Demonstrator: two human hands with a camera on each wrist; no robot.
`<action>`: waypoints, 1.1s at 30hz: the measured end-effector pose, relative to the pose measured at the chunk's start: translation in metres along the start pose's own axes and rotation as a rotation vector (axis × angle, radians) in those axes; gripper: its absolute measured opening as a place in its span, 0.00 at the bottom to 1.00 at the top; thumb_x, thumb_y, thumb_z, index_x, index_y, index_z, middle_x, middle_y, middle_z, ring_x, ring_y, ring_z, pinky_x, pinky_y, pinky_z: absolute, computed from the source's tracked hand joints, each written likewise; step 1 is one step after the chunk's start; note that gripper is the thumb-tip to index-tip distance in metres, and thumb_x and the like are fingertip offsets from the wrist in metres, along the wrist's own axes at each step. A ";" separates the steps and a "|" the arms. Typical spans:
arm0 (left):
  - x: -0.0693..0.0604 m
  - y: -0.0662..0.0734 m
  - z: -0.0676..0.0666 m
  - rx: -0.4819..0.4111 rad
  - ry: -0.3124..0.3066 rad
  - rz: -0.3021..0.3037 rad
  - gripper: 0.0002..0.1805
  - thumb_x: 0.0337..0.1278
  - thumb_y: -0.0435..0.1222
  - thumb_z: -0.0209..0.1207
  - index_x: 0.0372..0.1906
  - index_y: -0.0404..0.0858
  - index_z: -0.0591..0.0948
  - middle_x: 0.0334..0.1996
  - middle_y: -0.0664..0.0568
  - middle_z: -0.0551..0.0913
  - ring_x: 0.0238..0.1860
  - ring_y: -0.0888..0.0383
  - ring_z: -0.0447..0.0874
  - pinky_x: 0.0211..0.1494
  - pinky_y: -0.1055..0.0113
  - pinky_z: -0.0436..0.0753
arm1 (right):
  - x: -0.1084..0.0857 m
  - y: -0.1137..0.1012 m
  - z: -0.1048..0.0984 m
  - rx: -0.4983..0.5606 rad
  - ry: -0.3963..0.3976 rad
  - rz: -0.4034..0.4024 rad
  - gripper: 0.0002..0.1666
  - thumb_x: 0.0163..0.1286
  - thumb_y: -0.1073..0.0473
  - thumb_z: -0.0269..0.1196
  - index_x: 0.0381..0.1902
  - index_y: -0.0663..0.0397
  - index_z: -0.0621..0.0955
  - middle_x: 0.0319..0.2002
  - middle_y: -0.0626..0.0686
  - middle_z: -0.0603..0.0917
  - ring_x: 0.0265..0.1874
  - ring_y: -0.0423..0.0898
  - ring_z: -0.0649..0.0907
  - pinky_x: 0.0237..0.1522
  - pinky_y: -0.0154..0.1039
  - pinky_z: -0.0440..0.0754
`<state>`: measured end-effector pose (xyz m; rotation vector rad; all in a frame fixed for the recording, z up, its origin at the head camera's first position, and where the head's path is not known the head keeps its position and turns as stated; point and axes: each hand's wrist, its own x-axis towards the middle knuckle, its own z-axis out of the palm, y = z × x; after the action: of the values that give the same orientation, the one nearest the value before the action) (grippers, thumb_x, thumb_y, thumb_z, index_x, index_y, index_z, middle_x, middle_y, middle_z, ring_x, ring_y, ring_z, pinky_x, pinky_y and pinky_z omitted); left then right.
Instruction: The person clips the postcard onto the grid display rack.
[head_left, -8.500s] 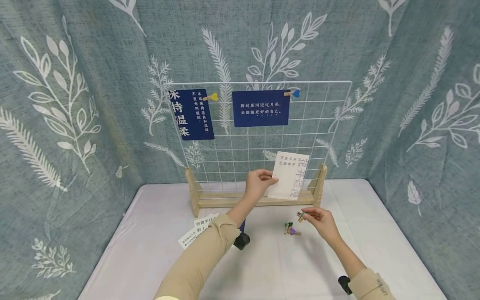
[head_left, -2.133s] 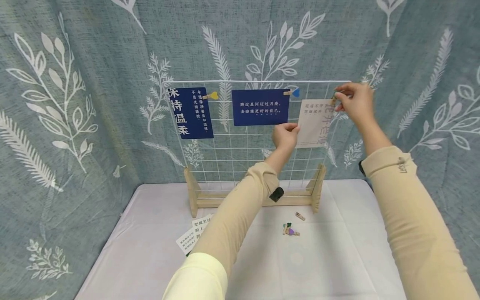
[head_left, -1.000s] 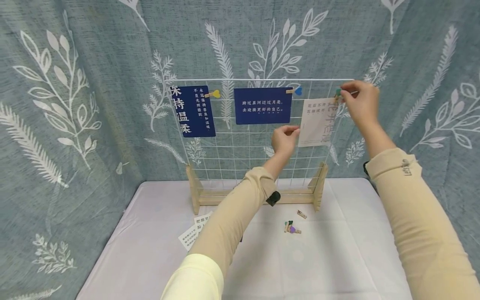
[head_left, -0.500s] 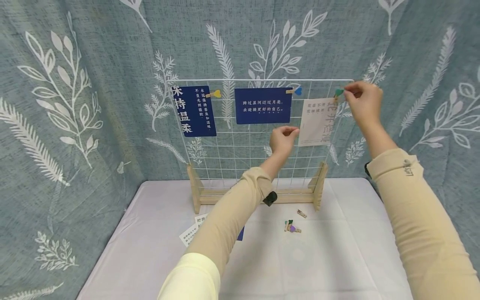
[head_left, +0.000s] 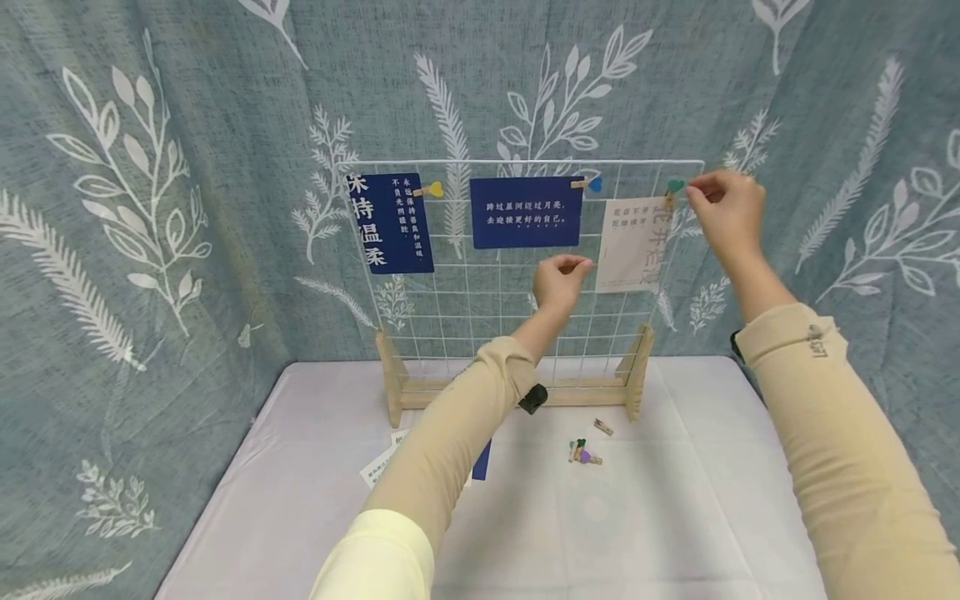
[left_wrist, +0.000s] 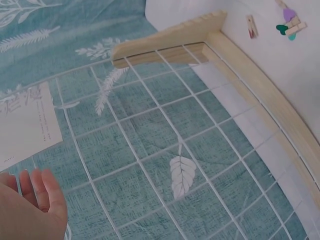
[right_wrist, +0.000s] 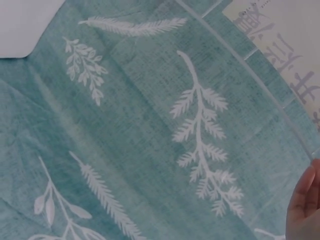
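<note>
A cream card with printed characters (head_left: 630, 246) hangs at the right of the white wire grid (head_left: 517, 304), under a wooden clothespin with a green heart (head_left: 675, 186). My right hand (head_left: 729, 208) is just right of that heart, its fingertips slightly apart from it. My left hand (head_left: 561, 283) is left of the card's edge, with a small gap and nothing in its fingers. In the left wrist view the fingers of my left hand (left_wrist: 37, 200) sit loosely bent below the card (left_wrist: 27, 125). Only part of my right hand (right_wrist: 305, 205) shows in the right wrist view.
Two blue cards, one upright (head_left: 390, 223) and one sideways (head_left: 527, 212), hang by heart clothespins. Several clothespins (head_left: 583, 452) lie on the white table, one apart (head_left: 603, 427). White cards (head_left: 378, 467) and a blue card (head_left: 482, 462) lie partly behind my left sleeve. Wooden feet hold the grid.
The cream card went from my left hand above the table up onto the grid. The green clothespin, gripped by my right hand earlier, is now on it. Both hands have let go; the left drew back leftward.
</note>
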<state>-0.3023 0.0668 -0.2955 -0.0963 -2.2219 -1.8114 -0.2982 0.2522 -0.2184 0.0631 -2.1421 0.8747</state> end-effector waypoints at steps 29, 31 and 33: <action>0.002 -0.011 -0.036 0.023 -0.070 0.040 0.10 0.58 0.34 0.61 0.41 0.33 0.84 0.41 0.42 0.86 0.42 0.51 0.83 0.40 0.76 0.78 | -0.015 0.015 -0.008 0.072 0.029 0.025 0.15 0.66 0.58 0.61 0.40 0.68 0.83 0.25 0.31 0.77 0.23 0.16 0.69 0.33 0.17 0.67; 0.002 -0.012 -0.041 0.029 -0.086 0.041 0.10 0.58 0.34 0.61 0.41 0.32 0.84 0.42 0.42 0.86 0.44 0.51 0.83 0.44 0.73 0.80 | -0.018 0.016 -0.008 0.100 0.035 0.038 0.15 0.66 0.59 0.61 0.39 0.68 0.83 0.24 0.26 0.74 0.23 0.17 0.70 0.32 0.17 0.67; 0.001 -0.014 -0.046 0.030 -0.101 0.039 0.10 0.59 0.34 0.60 0.42 0.32 0.84 0.43 0.42 0.85 0.45 0.50 0.83 0.45 0.71 0.80 | -0.020 0.017 -0.008 0.132 0.042 0.051 0.15 0.65 0.59 0.61 0.39 0.70 0.83 0.22 0.21 0.71 0.23 0.17 0.70 0.32 0.17 0.68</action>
<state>-0.2987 0.0191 -0.3000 -0.2283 -2.2979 -1.7900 -0.2847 0.2648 -0.2389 0.0568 -2.0532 1.0378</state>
